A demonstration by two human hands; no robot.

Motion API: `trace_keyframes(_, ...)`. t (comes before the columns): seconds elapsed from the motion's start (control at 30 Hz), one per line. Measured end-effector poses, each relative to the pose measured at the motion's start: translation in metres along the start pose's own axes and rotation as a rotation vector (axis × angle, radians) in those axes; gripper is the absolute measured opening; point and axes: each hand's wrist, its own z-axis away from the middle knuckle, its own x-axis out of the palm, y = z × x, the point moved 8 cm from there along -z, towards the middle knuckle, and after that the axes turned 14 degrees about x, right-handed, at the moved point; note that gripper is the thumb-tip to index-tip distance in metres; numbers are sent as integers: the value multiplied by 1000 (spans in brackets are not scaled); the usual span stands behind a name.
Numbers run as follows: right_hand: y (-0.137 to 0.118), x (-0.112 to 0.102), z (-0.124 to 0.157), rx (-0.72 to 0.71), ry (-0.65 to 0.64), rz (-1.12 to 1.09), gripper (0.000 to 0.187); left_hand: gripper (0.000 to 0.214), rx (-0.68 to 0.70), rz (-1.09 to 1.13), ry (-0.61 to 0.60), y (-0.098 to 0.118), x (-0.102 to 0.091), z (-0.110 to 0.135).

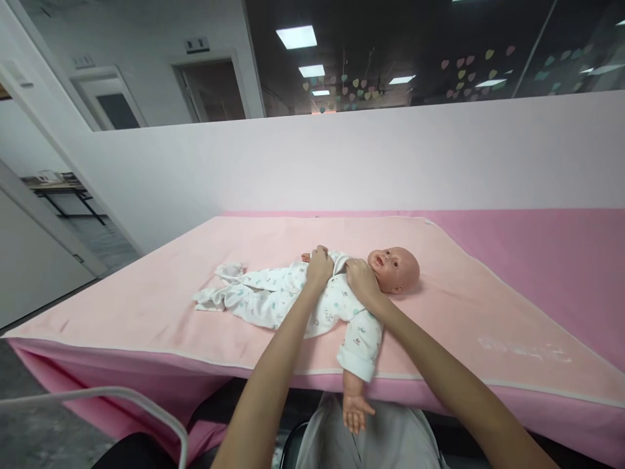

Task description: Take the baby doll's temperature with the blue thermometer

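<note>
A baby doll [393,268] lies on its back on a light pink blanket [146,306], head to the right. It wears a white printed sleepsuit [273,296]. My left hand [319,266] is closed on the suit's fabric at the doll's chest. My right hand [360,279] pinches the suit's collar just below the doll's chin. The doll's near arm [355,404] hangs over the table's front edge, its bare hand showing.
The blanket lies on a table covered in darker pink cloth [551,260]. A white partition wall [342,156] stands behind it. A white curved rail [122,397] sits at the lower left. An open doorway and floor lie to the left.
</note>
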Motion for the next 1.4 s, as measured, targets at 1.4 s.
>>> trace_keyframes(1.4, -11, -20, 10, -132, 37, 102, 28, 39, 264, -509, -178, 33, -13, 10)
